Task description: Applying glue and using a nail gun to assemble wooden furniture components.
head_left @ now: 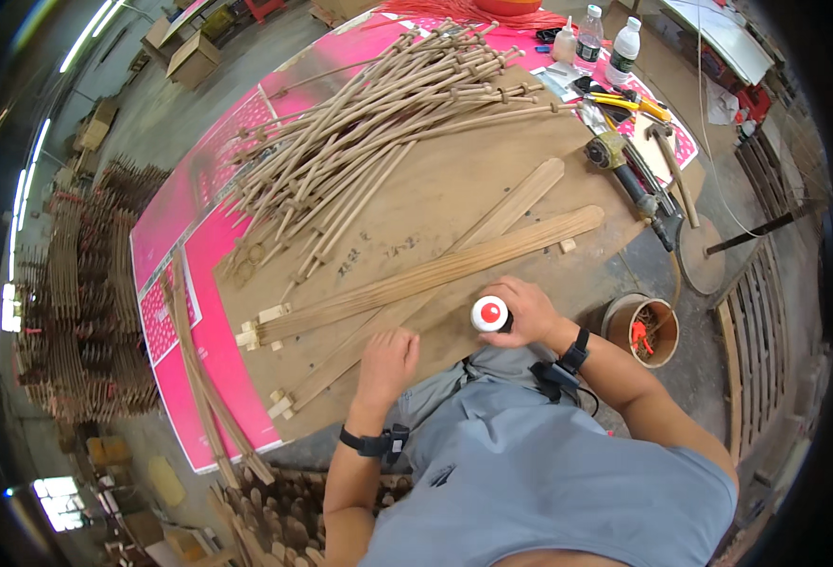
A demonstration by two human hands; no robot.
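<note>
My right hand (526,312) is wrapped round a bottle (489,314) at the table's near edge; from above I see its white round top with a red centre. My left hand (388,362) rests at the near edge with its fingers curled in, and nothing shows in it. Close by lie two long flat wooden sword-shaped pieces, crossing each other. The upper one, a grooved piece (454,269), lies over the plain piece (520,196). Small pale blocks (263,323) sit at their left ends.
Thin wooden sticks (369,132) with collars are heaped at the back. To the right lie a power tool (624,175), a hammer (673,175) and yellow-handled pliers (629,102), with bottles (589,40) behind. A bucket (641,329) stands beside the table; more strips (190,354) lie left.
</note>
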